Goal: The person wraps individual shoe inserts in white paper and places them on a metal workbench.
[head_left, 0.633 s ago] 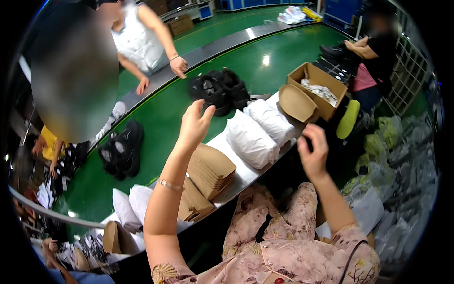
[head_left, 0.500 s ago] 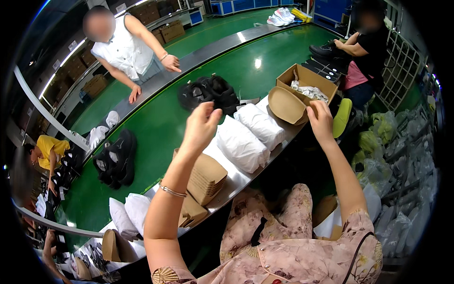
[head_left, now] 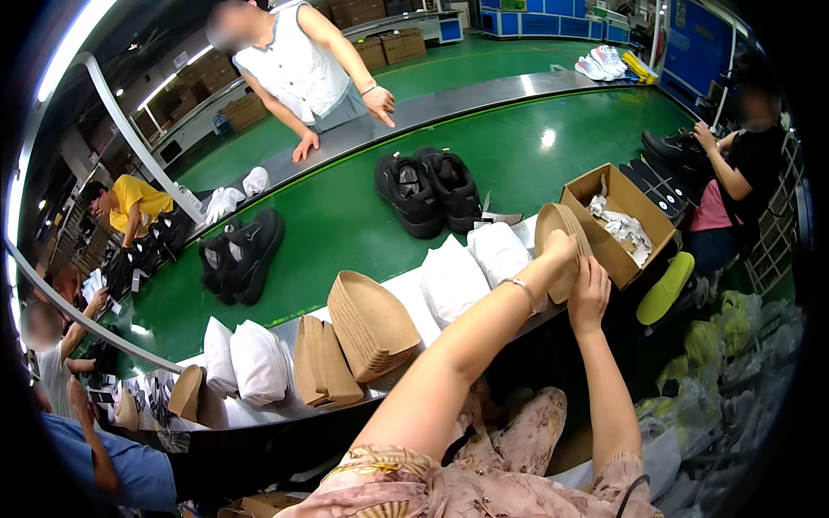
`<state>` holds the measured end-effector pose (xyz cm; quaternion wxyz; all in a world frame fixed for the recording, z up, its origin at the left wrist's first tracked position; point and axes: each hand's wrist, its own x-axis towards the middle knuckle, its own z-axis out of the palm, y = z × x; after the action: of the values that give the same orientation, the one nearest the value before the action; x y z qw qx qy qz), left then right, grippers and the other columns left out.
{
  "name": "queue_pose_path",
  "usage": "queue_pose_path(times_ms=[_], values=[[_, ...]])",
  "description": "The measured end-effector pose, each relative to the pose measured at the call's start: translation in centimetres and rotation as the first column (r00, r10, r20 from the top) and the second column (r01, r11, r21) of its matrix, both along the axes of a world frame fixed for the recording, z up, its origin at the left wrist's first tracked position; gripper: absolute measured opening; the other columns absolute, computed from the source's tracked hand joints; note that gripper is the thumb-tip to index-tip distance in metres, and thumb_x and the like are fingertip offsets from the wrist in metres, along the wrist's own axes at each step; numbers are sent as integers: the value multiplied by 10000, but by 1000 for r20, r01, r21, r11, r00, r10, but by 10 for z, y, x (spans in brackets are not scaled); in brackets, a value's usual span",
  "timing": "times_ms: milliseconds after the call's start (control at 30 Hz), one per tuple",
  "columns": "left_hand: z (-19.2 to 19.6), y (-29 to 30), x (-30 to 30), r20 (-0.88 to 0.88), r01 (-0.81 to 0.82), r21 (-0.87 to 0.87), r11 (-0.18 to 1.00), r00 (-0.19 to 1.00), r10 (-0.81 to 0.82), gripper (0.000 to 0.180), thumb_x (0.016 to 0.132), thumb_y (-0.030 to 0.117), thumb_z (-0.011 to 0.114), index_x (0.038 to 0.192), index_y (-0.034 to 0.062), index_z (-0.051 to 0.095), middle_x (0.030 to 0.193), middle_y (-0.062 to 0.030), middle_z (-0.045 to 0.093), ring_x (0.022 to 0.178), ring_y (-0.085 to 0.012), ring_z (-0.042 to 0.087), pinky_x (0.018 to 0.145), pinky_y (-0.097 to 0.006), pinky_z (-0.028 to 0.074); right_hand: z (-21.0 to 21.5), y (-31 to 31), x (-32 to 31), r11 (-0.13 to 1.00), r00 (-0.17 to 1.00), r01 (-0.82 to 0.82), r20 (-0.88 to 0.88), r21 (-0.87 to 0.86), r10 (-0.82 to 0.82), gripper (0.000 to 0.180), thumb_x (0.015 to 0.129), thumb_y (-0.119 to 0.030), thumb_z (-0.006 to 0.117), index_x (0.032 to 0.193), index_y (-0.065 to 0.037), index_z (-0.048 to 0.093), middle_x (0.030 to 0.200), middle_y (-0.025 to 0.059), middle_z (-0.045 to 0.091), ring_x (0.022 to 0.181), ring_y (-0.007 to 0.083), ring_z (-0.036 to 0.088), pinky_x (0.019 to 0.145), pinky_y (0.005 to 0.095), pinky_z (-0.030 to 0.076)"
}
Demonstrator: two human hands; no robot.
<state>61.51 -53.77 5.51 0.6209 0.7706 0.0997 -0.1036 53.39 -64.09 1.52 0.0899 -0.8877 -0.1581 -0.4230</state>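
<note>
a factory floor with a broad green conveyor belt [head_left: 345, 216] curving past a pale work ledge [head_left: 414, 289], where the person sits. both hands meet at the right end of the ledge, on a stack of tan moulded-pulp shoe inserts [head_left: 557, 233] standing beside an open brown cardboard box [head_left: 639, 207] with crumpled white paper inside. the left hand [head_left: 561, 255] is curled over the near face of the stack, fingers closed on it; the right hand [head_left: 589, 298] presses up from below with fingers wrapped round the lower edge. the stack is tilted, its rim just beside the box wall, possibly touching.

a larger stack of the same tan inserts [head_left: 376, 324] lies further left on the ledge, next to two white stuffed paper bundles [head_left: 475, 268]. a pair of black shoes [head_left: 427, 190] sits on the belt behind them. across the belt a person in a white sleeveless top [head_left: 302, 69] leans on the far rail.

the likely risk: the nested inserts are thin and loosely stacked, so a squeeze on one edge could fan them apart and spill some off the ledge, or knock the box askew.
</note>
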Motion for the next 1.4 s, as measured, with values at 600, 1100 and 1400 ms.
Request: queue_pose_path(times_ms=[600, 1100, 1400], values=[[-32, -3, 17, 103, -190, -191, 963, 972, 212, 214, 875, 139, 490, 871, -53, 583, 738, -148, 594, 599, -257, 584, 506, -394, 503, -5, -21, 72, 780, 705, -57, -528, 623, 473, 460, 912, -302, 463, 1326, -111, 395, 1223, 201, 469, 1139, 325, 458, 957, 359, 363], [81, 44, -74, 433, -39, -610, 792, 821, 373, 256, 953, 175, 419, 1078, -21, 526, 964, -76, 597, 897, -148, 548, 766, -289, 441, 40, -42, 53, 669, 818, -46, -356, 742, 451, 451, 917, -345, 472, 1213, -5, 483, 1090, 171, 562, 1067, 280, 514, 903, 334, 387], [66, 31, -170, 241, 182, -867, 465, 968, 70, 238, 957, 139, 386, 1117, -1, 494, 1089, -84, 563, 1028, -163, 527, 911, -307, 418, 107, -17, -131, 271, 573, -97, -168, 958, 802, 844, 745, -291, 694, 1362, 34, 216, 1317, 164, 360, 1221, 242, 371, 1001, 334, 316]])
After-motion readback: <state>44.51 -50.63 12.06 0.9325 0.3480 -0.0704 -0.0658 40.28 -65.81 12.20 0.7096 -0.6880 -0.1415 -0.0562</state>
